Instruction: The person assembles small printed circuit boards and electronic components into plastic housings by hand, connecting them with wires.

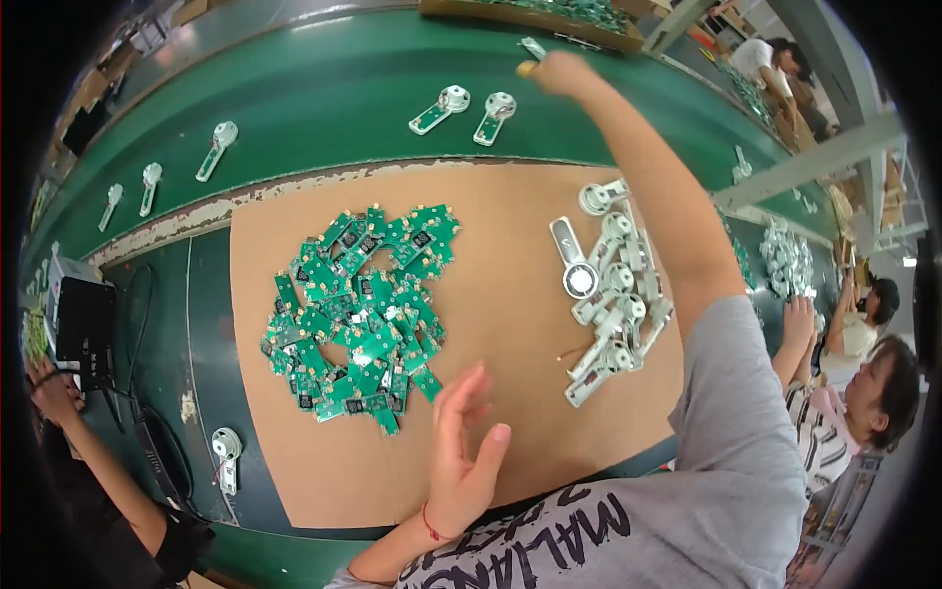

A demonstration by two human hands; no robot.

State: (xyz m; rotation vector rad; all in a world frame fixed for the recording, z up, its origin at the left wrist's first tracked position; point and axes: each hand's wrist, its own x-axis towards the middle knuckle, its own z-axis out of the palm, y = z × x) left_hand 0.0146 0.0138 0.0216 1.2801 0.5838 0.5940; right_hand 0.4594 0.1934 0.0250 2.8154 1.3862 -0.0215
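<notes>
My left hand (461,442) is held palm-inward over the cardboard's near part, fingers stretched and thumb apart, holding nothing. Just beyond its fingertips spreads a loose heap of green circuit boards (368,309). My right arm reaches far across the green belt. The right hand (564,77) is curled there, with a yellow covering on one fingertip. A narrow white-and-green part (533,47) sticks out from its fingers, which partly hide it. On the cardboard's right lies a pile of white plastic housings (618,294), each with a round head and a handle.
White round-headed units lie on the green belt (324,118), two of them (440,108) (496,118) near my right arm. Another unit (227,452) rests left of the cardboard sheet (510,216). A black device and cable (157,442) stand farther left. Co-workers sit on both sides.
</notes>
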